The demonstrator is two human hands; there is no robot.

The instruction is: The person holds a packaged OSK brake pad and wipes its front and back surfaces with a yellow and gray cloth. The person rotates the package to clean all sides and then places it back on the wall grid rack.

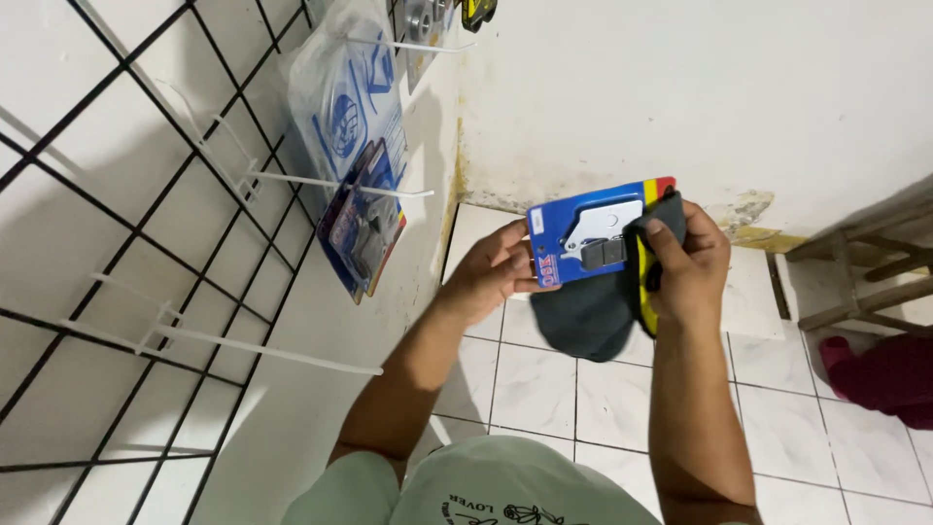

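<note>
I see a blue blister-card package held up in front of me, over the white tiled floor, near the corner where the floor meets the far wall. It carries a clear bubble with small dark parts inside and a red and yellow edge at its right end. My left hand pinches the package's left end, thumb on the face and fingers behind. My right hand is closed on a dark grey cloth, pressing it against the right part of the package; the rest of the cloth hangs below the card.

To the left, a black wire grid on the wall carries white hooks, and similar blue packages hang from one. At the far right stand a wooden frame and a dark red cloth on the floor.
</note>
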